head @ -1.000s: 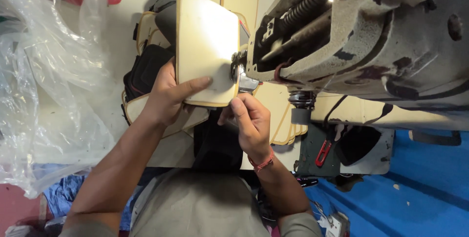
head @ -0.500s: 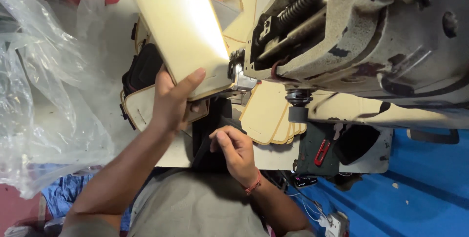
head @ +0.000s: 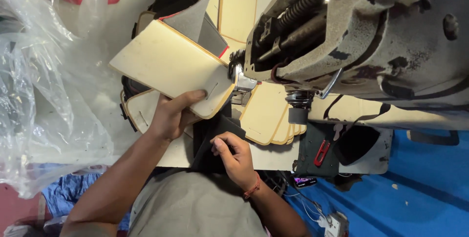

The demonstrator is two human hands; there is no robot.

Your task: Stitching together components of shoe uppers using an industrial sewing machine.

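Head view: the left hand [head: 171, 115] pinches a cream, orange-edged flat padded panel [head: 171, 66], its corner fed under the grey sewing machine head [head: 351, 36], apparently for stitching. The right hand [head: 237, 156] has its fingers closed on black fabric [head: 210, 139] at the counter [head: 273, 156] edge, seemingly holding it aside.

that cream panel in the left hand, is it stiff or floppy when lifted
Probably fairly stiff: the cream panel juts out flat past the left hand without drooping. It seems light, since fingers at one edge alone hold it up. The dark fabric under the right hand looks far floppier, folding over the table edge.
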